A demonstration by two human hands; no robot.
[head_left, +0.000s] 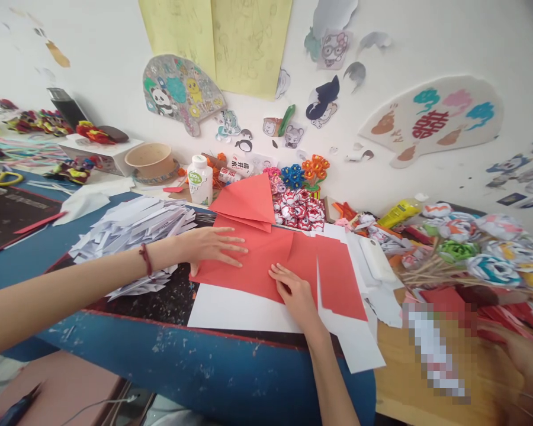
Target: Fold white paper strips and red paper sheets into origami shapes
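Red paper sheets [253, 269] lie over white paper [244, 310] on a dark cutting mat [133, 307]. My left hand [211, 245] rests on the red paper's left part, fingers spread and thumb at its edge. Lower down, my right hand [295, 293] touches the same paper with its fingertips, the fingers stretched out and a gap showing at the thumb. Behind my hands, a folded red sheet [246, 201] stands raised with its layers apart. Another red piece [342, 278] lies to the right, separated by a narrow gap.
A heap of white paper strips [133, 231] lies left of my hands. A white bottle [199, 180] and paper flowers [297, 207] stand along the wall. A white phone-like object [376, 259] lies right. Another person's hand [515, 349] is at the far right, beside a blurred-out patch.
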